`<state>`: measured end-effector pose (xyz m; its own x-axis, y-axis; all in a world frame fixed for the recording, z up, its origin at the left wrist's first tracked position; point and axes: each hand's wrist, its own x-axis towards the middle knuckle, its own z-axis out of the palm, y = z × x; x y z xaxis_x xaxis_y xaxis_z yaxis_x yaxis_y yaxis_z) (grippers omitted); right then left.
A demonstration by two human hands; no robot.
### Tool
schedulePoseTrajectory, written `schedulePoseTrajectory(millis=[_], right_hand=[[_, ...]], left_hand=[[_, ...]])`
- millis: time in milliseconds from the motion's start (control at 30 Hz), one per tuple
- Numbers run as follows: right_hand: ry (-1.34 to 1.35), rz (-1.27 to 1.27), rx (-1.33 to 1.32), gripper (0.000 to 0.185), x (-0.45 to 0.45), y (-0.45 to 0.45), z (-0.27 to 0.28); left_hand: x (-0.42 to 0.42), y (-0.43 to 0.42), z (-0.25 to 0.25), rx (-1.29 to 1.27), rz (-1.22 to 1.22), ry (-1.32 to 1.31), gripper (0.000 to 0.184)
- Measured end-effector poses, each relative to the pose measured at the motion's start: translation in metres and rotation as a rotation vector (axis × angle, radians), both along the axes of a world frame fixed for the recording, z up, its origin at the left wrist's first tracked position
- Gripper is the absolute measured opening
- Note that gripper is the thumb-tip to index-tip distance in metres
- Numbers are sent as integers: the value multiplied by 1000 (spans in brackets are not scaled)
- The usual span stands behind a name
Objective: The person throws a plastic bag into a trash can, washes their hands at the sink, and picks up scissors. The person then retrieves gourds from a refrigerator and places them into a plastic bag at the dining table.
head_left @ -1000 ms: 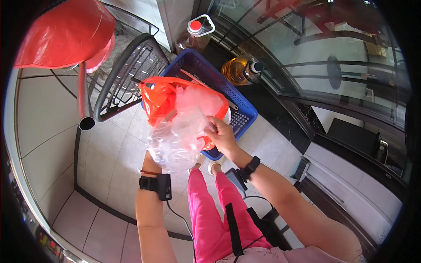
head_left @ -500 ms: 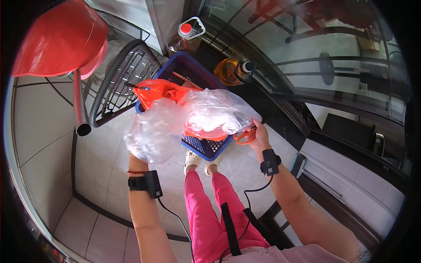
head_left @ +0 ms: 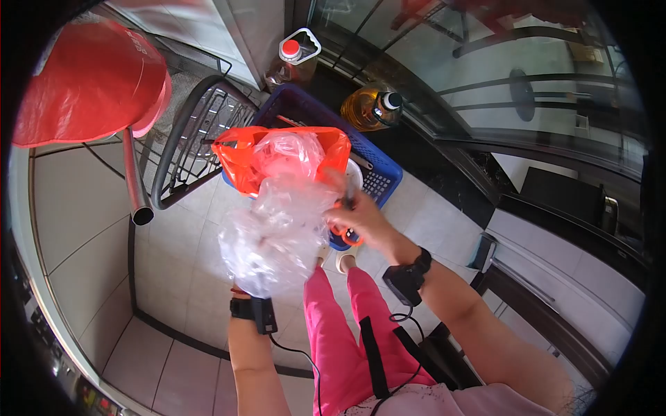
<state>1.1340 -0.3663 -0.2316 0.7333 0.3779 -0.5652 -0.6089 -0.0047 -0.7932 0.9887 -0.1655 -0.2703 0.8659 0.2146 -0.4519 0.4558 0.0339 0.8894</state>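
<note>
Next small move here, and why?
Probably ease the bunched clear bag back until the left hand's fingers show, before the right hand works the orange-handled scissors. The film hides those fingers, the scissors are right beside it, and their blades are too blurred to place.

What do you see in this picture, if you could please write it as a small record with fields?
right hand: right hand, slightly blurred, holding orange-handled scissors
left hand: hidden by the clear plastic bag
orange bag: orange plastic bag, over the blue basket, with pinkish plastic showing at its opening
basket: blue basket, perforated, on the tiled floor
bottles: red-capped bottle and black-capped bottle, standing beyond the basket
upper left: red cover, near a wire rack
</note>
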Motion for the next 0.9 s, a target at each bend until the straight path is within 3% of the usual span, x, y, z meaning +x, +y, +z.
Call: schedulePoseTrajectory(millis=[33, 67, 100, 167, 300, 367, 400, 467, 533, 567, 633, 700, 733, 800, 833, 867, 900], right_hand=[[108, 128, -6, 42, -5, 2, -3], [216, 258, -6, 35, -7, 0, -5], [213, 262, -4, 35, -6, -2, -10], [193, -131, -130, 20, 1, -16, -23], [238, -427, -146, 11, 14, -67, -47], [221, -381, -151, 10, 14, -82, -46], [200, -334, -151, 9, 14, -83, -42], [232, -203, -204, 11, -10, -66, -38], [249, -26, -139, 16, -33, -42, -40], [266, 78, -69, 20, -40, -32, -43], [273, 186, -109, 24, -28, -15, -27], [285, 292, -155, 28, -9, -9, -28], [179, 177, -184, 31, 6, -9, -34], [66, 69, -212, 34, 33, 0, -49], [-397, 98, -347, 34, 39, 15, -63], [-861, 122, -468, 34, 41, 27, -76], [-861, 118, -458, 34, 39, 37, -90]], left_hand=[[-15, -14, -8, 311, -107, 73, 46], [-13, -21, -10, 97, -47, -1, 44], [-15, -20, -14, 129, -106, -109, 37], [-9, -19, -10, 188, -212, -333, 24], [-47, 45, -68, -473, 76, 55, 36], [-57, 59, -87, -802, 222, 255, 44], [-42, 51, -67, -804, 221, 256, 44], [-14, 19, -22, -722, 206, 260, 52], [18, -35, 4, -425, 139, -28, 59], [16, -50, -17, 19, -25, -157, 64], [22, -62, -34, -108, 23, -48, 53], [20, -36, -36, 10, -78, 65, 43], [18, -27, -35, 128, -185, 174, 33], [19, -20, -9, 40, -68, 196, 25], [17, -17, -2, -45, 40, 221, 18], [11, -13, -12, 206, -134, 282, 14], [5, -13, -23, 216, -132, 284, 14]])
